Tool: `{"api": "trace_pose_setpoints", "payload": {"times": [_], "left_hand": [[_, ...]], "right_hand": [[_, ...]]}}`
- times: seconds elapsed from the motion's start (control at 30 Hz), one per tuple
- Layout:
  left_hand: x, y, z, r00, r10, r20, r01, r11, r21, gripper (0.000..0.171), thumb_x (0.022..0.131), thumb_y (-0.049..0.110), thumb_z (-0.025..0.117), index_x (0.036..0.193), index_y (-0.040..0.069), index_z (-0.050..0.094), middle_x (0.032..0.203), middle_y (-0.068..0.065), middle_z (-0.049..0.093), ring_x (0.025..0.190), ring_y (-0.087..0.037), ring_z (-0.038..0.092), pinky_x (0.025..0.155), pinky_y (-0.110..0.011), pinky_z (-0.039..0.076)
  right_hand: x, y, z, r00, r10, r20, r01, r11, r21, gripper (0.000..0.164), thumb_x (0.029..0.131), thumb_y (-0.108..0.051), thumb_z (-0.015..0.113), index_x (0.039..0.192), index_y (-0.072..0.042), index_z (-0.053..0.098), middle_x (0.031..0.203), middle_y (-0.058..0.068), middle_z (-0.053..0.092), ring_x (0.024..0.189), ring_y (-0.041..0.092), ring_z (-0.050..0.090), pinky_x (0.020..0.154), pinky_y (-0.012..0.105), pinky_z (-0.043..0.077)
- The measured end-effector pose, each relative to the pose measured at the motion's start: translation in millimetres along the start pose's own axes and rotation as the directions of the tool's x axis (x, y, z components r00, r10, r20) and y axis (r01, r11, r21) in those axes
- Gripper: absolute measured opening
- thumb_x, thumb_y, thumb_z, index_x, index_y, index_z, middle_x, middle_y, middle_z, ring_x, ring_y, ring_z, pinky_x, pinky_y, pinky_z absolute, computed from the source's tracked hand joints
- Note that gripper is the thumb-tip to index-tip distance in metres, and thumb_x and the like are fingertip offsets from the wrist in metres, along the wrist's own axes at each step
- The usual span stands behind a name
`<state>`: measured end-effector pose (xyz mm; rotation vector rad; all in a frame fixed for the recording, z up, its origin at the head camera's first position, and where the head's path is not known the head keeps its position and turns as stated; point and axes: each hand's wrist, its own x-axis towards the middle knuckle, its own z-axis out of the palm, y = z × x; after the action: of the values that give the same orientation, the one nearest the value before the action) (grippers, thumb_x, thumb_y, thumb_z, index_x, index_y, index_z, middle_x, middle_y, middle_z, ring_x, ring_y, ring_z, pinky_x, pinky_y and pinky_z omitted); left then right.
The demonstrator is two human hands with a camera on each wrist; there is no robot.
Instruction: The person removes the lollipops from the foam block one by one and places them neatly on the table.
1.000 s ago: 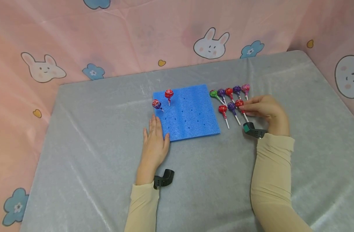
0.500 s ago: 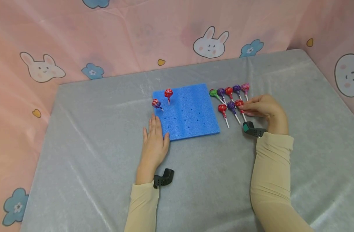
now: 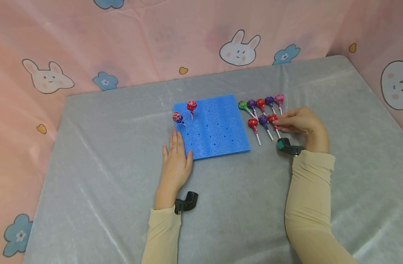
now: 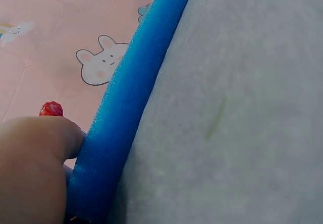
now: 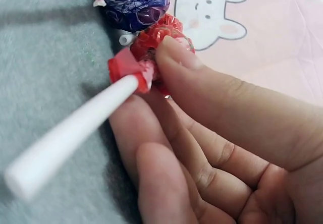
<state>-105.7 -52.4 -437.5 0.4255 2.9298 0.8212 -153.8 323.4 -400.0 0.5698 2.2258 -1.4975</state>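
Note:
My right hand pinches the wrapped head of a red lollipop between thumb and fingers; its white stick points toward the wrist. Beside it lies a purple lollipop, then another red lollipop. My left hand rests with straight fingers along the left edge of a blue foam board, thumb at the front corner. The board has small holes. Two lollipops stand in it: a red one upright, and a red-and-purple one tilted at the left edge.
Behind the nearer lollipops lies a back row: a green lollipop, a purple one, a red one, another purple one and a pink one. A grey cloth covers the table; a pink printed curtain hangs behind.
The view has shifted very slightly. Both hands keep their places, the right one at the red lollipop and the left at the foam board.

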Motion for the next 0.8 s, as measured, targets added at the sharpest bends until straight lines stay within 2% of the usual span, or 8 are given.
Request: {"api": "trace_pose_setpoints", "payload": {"times": [0.43, 0.8], "left_hand": [[-0.3, -0.1, 0.4, 1.000, 0.001, 0.000, -0.001, 1.000, -0.005, 0.064, 0.100, 0.024, 0.042, 0.148, -0.007, 0.012, 0.156, -0.018, 0.002, 0.143, -0.030, 0.006, 0.112, -0.051, 0.002], [-1.0, 1.0, -1.3, 1.000, 0.005, -0.002, -0.005, 1.000, -0.003, 0.064, 0.100, 0.024, 0.042, 0.148, -0.007, 0.013, 0.156, -0.018, 0.003, 0.143, -0.031, 0.007, 0.112, -0.051, 0.003]], "right_hand": [[-0.2, 0.2, -0.1, 1.000, -0.011, 0.003, 0.011, 0.998, -0.061, 0.010, 0.082, -0.026, 0.075, 0.082, -0.016, 0.075, 0.074, -0.009, 0.065, 0.067, 0.007, 0.061, 0.066, 0.020, 0.052], [-1.5, 1.3, -1.7, 0.999, -0.026, 0.034, 0.027, 0.999, -0.021, 0.007, 0.084, -0.021, 0.073, 0.078, -0.017, 0.074, 0.074, -0.008, 0.066, 0.068, 0.007, 0.063, 0.066, 0.021, 0.053]]}}
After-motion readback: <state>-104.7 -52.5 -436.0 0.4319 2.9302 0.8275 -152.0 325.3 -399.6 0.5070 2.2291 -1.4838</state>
